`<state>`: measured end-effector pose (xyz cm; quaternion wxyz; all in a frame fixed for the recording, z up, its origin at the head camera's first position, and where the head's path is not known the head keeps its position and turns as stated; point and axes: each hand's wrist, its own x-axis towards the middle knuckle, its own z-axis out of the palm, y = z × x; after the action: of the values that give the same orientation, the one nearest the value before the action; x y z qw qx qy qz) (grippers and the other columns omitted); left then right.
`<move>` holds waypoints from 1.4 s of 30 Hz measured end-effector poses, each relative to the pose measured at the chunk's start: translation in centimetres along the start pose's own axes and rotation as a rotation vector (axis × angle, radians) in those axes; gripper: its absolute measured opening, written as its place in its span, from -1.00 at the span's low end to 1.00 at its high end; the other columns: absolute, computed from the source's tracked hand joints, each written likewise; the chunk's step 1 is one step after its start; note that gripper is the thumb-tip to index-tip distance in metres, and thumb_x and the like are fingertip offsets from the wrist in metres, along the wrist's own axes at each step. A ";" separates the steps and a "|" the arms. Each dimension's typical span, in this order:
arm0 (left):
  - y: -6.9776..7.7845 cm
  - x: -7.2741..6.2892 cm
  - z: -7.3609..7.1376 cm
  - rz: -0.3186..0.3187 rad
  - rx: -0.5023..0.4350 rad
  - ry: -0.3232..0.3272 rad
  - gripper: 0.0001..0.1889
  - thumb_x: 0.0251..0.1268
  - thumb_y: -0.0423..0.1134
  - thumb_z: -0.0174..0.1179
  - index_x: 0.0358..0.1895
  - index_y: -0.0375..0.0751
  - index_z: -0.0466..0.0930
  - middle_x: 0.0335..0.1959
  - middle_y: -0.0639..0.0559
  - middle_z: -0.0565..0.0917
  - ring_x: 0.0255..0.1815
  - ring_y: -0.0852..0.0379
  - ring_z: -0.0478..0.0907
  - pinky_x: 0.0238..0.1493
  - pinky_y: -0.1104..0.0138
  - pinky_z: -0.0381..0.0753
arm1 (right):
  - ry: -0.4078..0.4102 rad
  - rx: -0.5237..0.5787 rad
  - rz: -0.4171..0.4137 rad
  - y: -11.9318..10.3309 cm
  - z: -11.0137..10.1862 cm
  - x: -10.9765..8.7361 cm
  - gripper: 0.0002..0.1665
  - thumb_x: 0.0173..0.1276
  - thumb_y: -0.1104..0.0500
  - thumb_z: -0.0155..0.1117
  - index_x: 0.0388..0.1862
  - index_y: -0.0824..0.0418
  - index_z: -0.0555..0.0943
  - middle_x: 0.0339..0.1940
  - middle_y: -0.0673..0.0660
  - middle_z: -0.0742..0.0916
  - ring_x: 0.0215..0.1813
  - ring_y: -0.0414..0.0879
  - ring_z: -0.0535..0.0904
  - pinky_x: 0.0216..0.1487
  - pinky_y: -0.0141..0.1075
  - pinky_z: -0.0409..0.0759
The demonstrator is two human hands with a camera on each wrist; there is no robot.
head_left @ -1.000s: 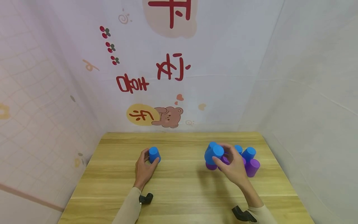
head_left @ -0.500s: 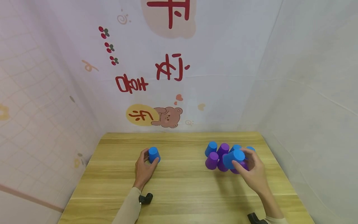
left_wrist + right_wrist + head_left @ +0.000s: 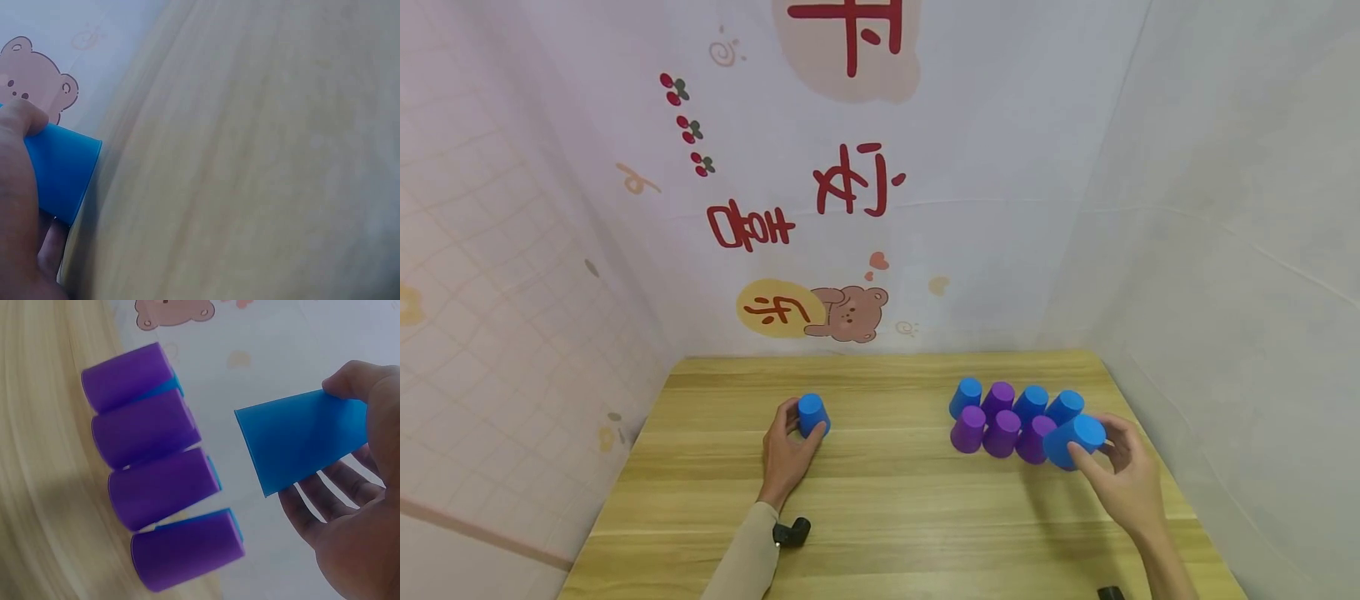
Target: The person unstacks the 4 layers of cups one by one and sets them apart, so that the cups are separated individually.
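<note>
On the left part of the table, my left hand (image 3: pixel 787 457) holds an upside-down blue cup (image 3: pixel 812 412), thumb and fingers on either side; it also shows in the left wrist view (image 3: pixel 65 165). My right hand (image 3: pixel 1126 479) grips another blue cup (image 3: pixel 1067 443), lifted off the table with its base up, at the right end of the cup group. Purple cups (image 3: pixel 968 430) make up the front row, their mouths down. The rightmost purple cup (image 3: pixel 187 550) is mostly hidden behind the held cup in the head view but plain in the right wrist view, below that cup.
Behind the front row stands a back row with a blue cup (image 3: pixel 966 400), a purple cup (image 3: pixel 998 402) and more blue cups (image 3: pixel 1032 403). The wooden table (image 3: pixel 880 517) is enclosed by pale cloth walls (image 3: pixel 1000 250) at the back and both sides.
My right hand has moved to the right along the front row with the blue cup, from its left end to its right end. The left hand and its cup have stayed put.
</note>
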<state>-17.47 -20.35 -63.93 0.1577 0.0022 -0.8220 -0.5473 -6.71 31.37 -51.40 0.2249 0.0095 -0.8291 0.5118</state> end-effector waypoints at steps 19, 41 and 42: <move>-0.1 -0.1 0.0 -0.003 0.001 0.002 -0.30 0.42 -0.16 0.60 0.55 -0.09 0.52 0.44 -0.16 0.72 0.48 -0.13 0.72 0.57 -0.12 0.70 | -0.028 -0.148 0.124 3.6 -2.2 -1.6 -0.33 0.40 0.35 0.63 0.38 0.37 0.49 0.10 -0.35 0.63 0.15 -0.61 0.58 0.16 -0.80 0.57; 0.0 0.0 0.2 0.007 0.000 0.002 -0.28 0.43 -0.18 0.60 0.57 -0.13 0.50 0.45 -0.24 0.71 0.50 -0.25 0.69 0.58 -0.19 0.69 | -0.101 -0.224 0.274 7.0 -2.1 -2.9 -0.30 0.42 0.21 0.68 0.37 0.42 0.51 0.26 0.41 0.78 0.03 -0.77 0.46 -0.04 -0.78 0.63; 0.0 0.0 0.2 0.006 0.000 0.002 -0.28 0.43 -0.18 0.60 0.57 -0.13 0.50 0.45 -0.25 0.71 0.50 -0.25 0.69 0.58 -0.19 0.69 | -0.103 -0.226 0.275 7.2 -2.1 -2.9 -0.30 0.42 0.22 0.68 0.37 0.43 0.51 0.29 0.51 0.75 0.03 -0.77 0.46 -0.05 -0.77 0.63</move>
<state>-17.47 -20.18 -63.97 0.1603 0.0001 -0.8217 -0.5469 -5.09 35.94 -57.79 0.1095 -0.1031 -0.8852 0.4403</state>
